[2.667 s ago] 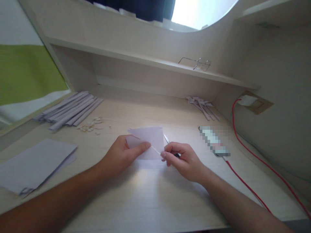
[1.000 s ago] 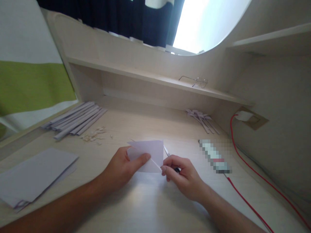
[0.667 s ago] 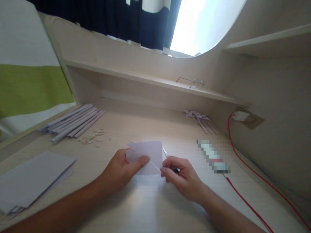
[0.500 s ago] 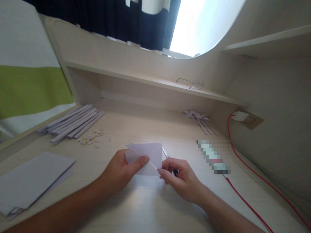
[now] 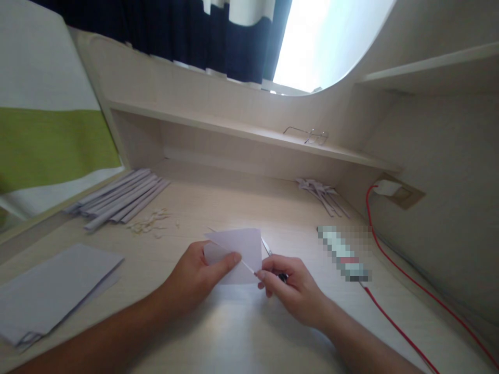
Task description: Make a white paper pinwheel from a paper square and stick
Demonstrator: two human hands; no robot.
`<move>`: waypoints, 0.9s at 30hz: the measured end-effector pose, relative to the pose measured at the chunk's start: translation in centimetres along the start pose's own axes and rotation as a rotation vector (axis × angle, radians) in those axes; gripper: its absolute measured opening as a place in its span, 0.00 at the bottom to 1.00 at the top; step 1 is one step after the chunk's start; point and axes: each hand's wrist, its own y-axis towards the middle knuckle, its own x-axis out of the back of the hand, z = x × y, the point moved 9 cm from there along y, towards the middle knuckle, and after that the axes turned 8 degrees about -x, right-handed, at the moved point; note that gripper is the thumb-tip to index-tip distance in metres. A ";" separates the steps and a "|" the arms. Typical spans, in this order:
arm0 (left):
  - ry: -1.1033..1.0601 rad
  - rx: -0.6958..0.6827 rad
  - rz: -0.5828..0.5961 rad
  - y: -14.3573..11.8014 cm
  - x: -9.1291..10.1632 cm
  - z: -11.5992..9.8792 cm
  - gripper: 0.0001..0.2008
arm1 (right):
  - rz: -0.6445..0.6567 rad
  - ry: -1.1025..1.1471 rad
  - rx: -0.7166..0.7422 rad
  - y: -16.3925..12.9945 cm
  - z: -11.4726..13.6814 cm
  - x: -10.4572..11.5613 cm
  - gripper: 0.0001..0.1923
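On the pale wood counter [image 5: 241,332], the left hand [image 5: 195,278] pinches a white paper sheet [image 5: 244,249] between thumb and fingers, while the right hand [image 5: 290,285] is closed around a thin rod [image 5: 234,254] at the sheet's lower corner. The sheet, small, flat and roughly triangular, lies between both hands; if the pinch slackens, I judge the diagonal roll would spring open or go crooked.

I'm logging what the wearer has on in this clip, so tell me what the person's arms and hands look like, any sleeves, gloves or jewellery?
Both forearms are bare up to the picture's edge, with no sleeve in view. The left hand and the right hand wear no gloves. No ring, watch or bracelet shows on either wrist or on the fingers that are visible, and there are no markings.
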 end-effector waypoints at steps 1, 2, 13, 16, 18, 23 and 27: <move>-0.002 0.002 -0.004 0.0 0.0 0.0 0.16 | 0.003 0.004 -0.002 0.0 0.0 0.0 0.11; -0.002 0.004 -0.010 0.0 0.1 0.1 0.16 | 0.005 0.010 -0.004 0.1 -0.1 0.0 0.11; 0.005 -0.022 -0.004 -0.1 0.1 -0.3 0.16 | 0.032 0.078 -0.008 0.1 -0.1 0.0 0.11; 0.018 -0.027 -0.002 -0.1 0.0 -0.5 0.15 | 0.028 0.074 -0.015 0.1 -0.1 0.0 0.11; 0.024 -0.020 0.004 -0.1 0.0 -0.5 0.16 | 0.026 0.077 -0.021 0.0 -0.2 0.0 0.11; 0.039 0.002 -0.017 -0.1 0.2 -0.2 0.15 | 0.005 0.044 -0.019 -0.1 -0.3 0.0 0.10; 0.027 0.020 -0.017 -0.2 0.2 0.1 0.15 | -0.007 0.025 -0.004 -0.1 0.0 0.1 0.10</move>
